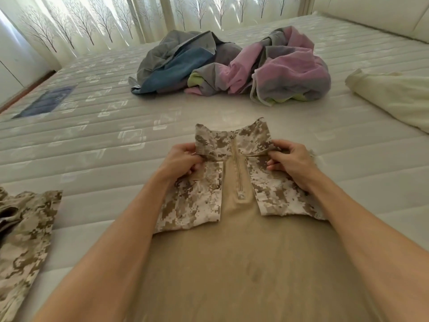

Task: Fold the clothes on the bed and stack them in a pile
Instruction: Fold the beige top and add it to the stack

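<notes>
Head view: both hands, left hand (pixel 183 160) and right hand (pixel 290 162), pinched the camouflage shirt (pixel 232 228) beside its collar (pixel 232 140), long axis running toward the person.

Shirt (pixel 234 240): plain tan body and tan zip, with collar and folded sleeves in pixelated desert camouflage of tan, brown and off-white; second garment (pixel 21 233) at left edge shows the same camouflage. Crumpled heap (pixel 232 68): grey and blue on its left side, pink, grey and lime-green patches on its right. Mattress (pixel 92 126) white, quilted in stripes with pale square motifs; cream cloth (pixel 392 96) at right; curtains (pixel 92 22) white, printed with bare brown trees.
</notes>
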